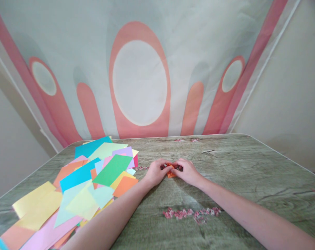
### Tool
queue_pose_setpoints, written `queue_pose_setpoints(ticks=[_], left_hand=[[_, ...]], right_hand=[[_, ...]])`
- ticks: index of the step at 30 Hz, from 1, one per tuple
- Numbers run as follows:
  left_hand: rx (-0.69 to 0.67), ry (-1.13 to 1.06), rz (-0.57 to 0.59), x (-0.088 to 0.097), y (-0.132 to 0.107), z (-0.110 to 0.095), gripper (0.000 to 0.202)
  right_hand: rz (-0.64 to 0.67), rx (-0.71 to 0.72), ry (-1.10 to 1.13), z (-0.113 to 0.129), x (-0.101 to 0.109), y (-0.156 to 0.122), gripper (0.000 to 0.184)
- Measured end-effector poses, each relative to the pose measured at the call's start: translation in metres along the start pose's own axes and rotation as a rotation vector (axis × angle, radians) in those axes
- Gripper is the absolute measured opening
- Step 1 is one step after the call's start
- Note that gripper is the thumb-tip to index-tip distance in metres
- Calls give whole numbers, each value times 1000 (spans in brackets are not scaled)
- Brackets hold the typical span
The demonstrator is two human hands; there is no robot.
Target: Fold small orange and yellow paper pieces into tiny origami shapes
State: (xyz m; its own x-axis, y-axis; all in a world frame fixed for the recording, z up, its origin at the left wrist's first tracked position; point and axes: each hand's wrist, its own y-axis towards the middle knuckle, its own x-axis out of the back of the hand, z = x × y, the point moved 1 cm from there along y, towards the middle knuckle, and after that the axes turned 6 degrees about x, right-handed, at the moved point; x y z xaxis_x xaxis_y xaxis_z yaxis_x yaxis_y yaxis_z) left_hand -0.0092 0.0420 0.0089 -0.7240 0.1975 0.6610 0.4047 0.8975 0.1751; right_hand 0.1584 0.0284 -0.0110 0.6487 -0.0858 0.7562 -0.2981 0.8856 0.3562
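Note:
A small piece of folded orange paper (171, 172) is pinched between both hands, just above or on the tabletop near its middle. My left hand (157, 171) grips its left side, with the thumb across the front. From the other side, my right hand (188, 171) holds it with thumb and fingers. The two thumbs nearly meet over the paper, and the fingers cover much of its upper part, so its exact folded form cannot be made out.
Many loose coloured sheets (113, 169) lie spread in an overlapping pile on the left, partly behind my left forearm. The wood-patterned table (241, 173) carries a printed flower band (191, 212). Behind its far edge hangs a pink-and-grey backdrop (142, 132).

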Motion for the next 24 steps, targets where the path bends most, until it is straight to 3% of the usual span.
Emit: queue_pose_setpoints(ticks=[14, 24], left_hand=[[-95, -16, -15, -3, 2, 6, 19], [-40, -19, -37, -6, 0, 2, 20]], right_hand=[[49, 62, 74, -6, 4, -1, 20], [25, 60, 69, -6, 2, -2, 19]])
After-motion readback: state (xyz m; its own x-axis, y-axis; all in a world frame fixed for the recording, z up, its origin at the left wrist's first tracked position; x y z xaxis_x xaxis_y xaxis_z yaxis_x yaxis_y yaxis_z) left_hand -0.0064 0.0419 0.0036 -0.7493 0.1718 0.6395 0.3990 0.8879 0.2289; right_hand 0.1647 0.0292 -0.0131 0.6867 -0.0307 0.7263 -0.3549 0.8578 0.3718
